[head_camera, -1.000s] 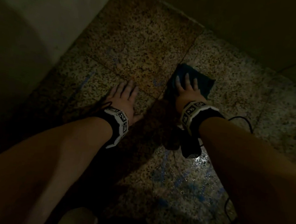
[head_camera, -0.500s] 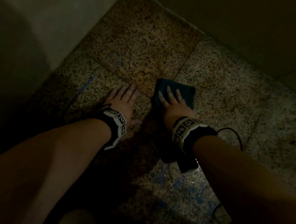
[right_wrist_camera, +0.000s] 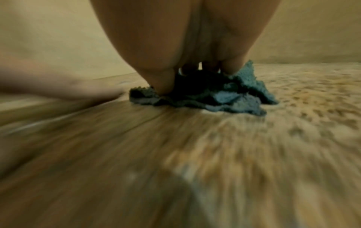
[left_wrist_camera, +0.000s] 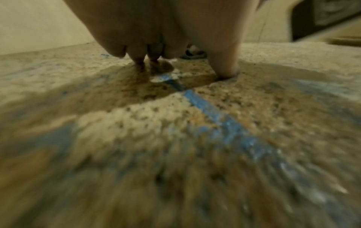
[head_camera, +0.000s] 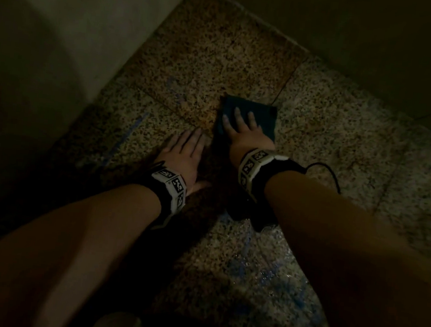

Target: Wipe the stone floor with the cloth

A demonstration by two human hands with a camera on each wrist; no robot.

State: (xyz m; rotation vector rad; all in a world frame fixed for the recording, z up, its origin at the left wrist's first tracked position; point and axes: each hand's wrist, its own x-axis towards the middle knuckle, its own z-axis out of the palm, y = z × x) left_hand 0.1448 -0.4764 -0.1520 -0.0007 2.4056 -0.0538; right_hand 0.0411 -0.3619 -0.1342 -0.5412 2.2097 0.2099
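**Cloth pinned flat under the right palm**

While the cloth [head_camera: 263, 117] lay under it, the right hand [head_camera: 246, 133] pressed down with straight, spread fingers. Just beside it, the left hand [head_camera: 183, 157] rested flat and empty on the stone floor [head_camera: 220, 57].

Dim indoor corner: speckled stone floor [head_camera: 220, 57], plain walls [head_camera: 63, 27].
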